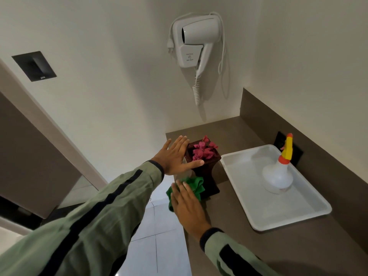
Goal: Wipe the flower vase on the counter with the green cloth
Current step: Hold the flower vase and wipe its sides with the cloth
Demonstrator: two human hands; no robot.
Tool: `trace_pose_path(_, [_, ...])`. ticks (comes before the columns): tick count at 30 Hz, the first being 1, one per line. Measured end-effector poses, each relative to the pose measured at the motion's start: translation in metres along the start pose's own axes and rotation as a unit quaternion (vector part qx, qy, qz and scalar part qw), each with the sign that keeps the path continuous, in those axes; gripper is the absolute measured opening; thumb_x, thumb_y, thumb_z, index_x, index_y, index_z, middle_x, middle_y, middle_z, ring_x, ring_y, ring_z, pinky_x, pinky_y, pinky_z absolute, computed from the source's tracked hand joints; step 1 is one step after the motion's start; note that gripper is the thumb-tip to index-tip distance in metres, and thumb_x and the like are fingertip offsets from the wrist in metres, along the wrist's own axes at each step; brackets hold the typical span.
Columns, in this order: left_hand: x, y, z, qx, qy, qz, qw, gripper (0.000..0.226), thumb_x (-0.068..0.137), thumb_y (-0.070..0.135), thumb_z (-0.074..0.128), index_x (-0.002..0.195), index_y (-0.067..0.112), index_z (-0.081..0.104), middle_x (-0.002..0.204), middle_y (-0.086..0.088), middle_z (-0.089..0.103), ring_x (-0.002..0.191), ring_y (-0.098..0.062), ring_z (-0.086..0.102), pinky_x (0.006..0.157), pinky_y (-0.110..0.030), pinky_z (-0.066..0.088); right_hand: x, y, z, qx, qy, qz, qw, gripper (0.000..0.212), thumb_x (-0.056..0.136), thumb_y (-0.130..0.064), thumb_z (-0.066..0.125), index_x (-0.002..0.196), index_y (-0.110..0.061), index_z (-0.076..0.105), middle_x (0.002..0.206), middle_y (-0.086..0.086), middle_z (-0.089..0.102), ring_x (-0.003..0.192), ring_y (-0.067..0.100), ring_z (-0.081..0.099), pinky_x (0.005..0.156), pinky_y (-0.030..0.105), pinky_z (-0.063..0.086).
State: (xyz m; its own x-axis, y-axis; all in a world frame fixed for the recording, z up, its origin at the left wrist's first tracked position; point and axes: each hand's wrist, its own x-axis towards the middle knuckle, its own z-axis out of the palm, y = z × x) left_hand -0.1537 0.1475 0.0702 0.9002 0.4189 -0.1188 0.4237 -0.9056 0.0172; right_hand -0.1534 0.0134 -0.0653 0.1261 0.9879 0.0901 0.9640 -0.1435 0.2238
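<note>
Vase (207, 172), dark and square-mouthed with pink flowers (203, 149) in it, stands near the left edge of the counter (278, 251), toward its far left corner; a white tray (310, 216) lies just to its right, carrying a spray bottle (278, 176). My left hand (175, 156) steadies the vase at its rim; the fingers lie straight and close together along the left side, the thumb stretched across the near edge of the mouth, so the rim sits between them. My right hand (187, 206) presses the green cloth (191, 186) against the vase's lower left side; the fingers are flat and together on top of the cloth, which bunches out past the fingertips and hangs partly over the counter's left edge. I judge the wiping to be under way on this one face; whether any side is already clean I cannot tell, as the dark surface shows no marks; the right and far faces, the rim and the base look left to do.
</note>
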Motion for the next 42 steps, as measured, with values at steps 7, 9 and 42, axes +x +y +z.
trace_pose_path(7, [0.001,-0.002,0.002,0.007,-0.001,0.000,1.000,0.110,0.078,0.086,0.020,0.155,0.010,0.005,0.166,-0.008,0.002,0.153,-0.018,-0.003,0.123,-0.053,-0.001,0.000,-0.001,0.013,0.052,-0.114,0.031,0.992,0.061,0.093,-0.027,0.056,0.143,-0.005,0.030,0.147,0.033,0.033,0.139,0.046,0.027,0.120,0.051,0.012])
trace_pose_path(9, [0.002,-0.004,0.004,0.004,0.002,-0.001,1.000,0.109,0.079,0.086,0.021,0.155,0.010,0.005,0.166,-0.008,0.002,0.153,-0.017,-0.003,0.123,-0.053,0.000,-0.007,-0.002,0.008,0.204,-0.088,0.086,0.971,0.047,0.088,-0.018,0.057,0.133,-0.013,0.044,0.134,0.023,0.052,0.127,0.039,0.044,0.113,0.046,0.029])
trace_pose_path(42, [-0.106,0.155,0.067,-0.647,0.074,-0.218,0.727,0.054,0.088,0.045,0.065,0.130,0.026,0.038,0.102,0.002,0.068,0.080,-0.001,0.071,0.061,-0.016,0.056,-0.134,0.168,-0.036,0.823,0.037,0.389,0.412,0.035,0.083,-0.018,0.072,0.113,-0.004,0.060,0.110,0.019,0.071,0.101,0.035,0.068,0.089,0.051,0.055])
